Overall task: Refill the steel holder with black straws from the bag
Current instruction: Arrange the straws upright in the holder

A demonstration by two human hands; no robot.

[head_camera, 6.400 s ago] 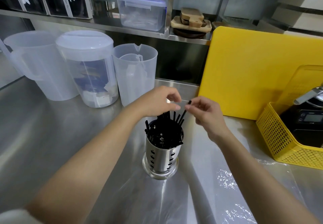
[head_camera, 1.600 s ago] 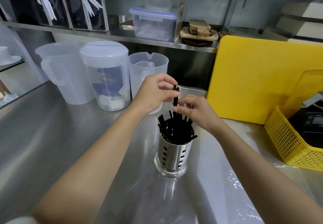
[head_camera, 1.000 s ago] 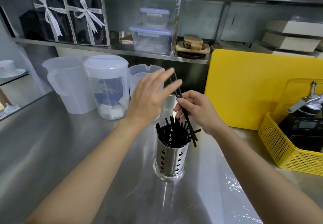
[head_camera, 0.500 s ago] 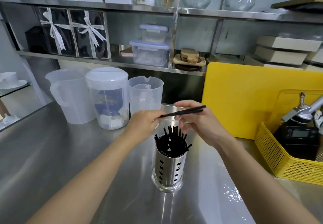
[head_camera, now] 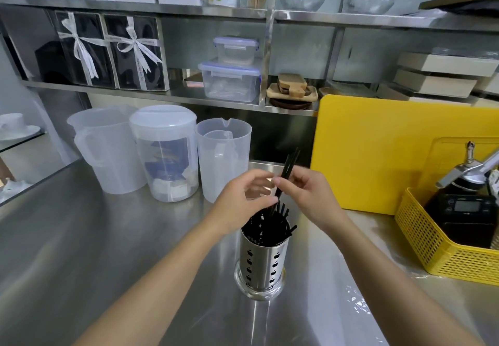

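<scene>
A perforated steel holder (head_camera: 262, 266) stands on the steel counter, packed with black straws (head_camera: 266, 231) that stick out of its top. Just above it, my right hand (head_camera: 307, 197) pinches a couple of black straws (head_camera: 288, 164), held nearly upright, with their lower ends reaching into the holder. My left hand (head_camera: 243, 202) is at the holder's left rim, fingers curled and blurred, touching the same straws. A clear plastic bag (head_camera: 359, 302) lies crumpled on the counter at the right.
Three translucent plastic jugs (head_camera: 162, 154) stand behind the holder at left. A yellow cutting board (head_camera: 378, 151) leans against the back at right. A yellow basket (head_camera: 437, 248) with a black scale sits at the right edge. Shelves with boxes run above.
The straws in my right hand have swung from lying level above the holder to nearly upright, tips down into it. My left hand has risen to meet them.
</scene>
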